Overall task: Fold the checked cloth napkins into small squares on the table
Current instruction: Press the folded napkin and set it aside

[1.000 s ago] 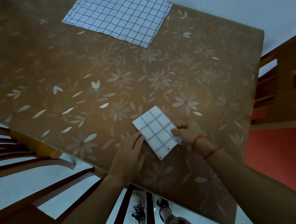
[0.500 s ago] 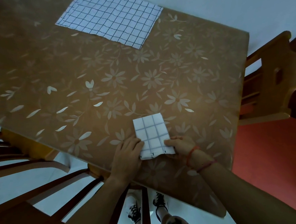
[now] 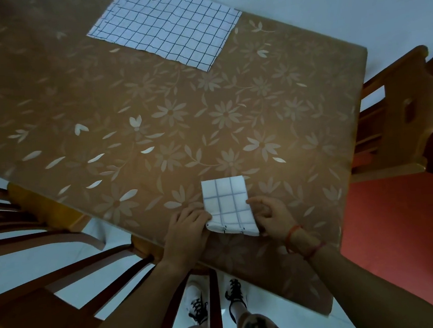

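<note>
Head view: pinches near corners of folded napkin (image 3: pixel 226 205) with left hand (image 3: pixel 187 228) and right hand (image 3: pixel 274 216) (fingers curled), well apart from spread napkin (image 3: pixel 167 25).

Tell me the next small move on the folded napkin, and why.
Probably fold the near edge of the folded napkin onto its far edge: the left hand and right hand pinch its near corners, and it looks longer than wide, not yet square.

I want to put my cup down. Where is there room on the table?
The wide middle of the table, between the flat napkin and the folded napkin, is bare. It is crowded at the near edge, where the left hand and right hand hold the folded napkin.
</note>
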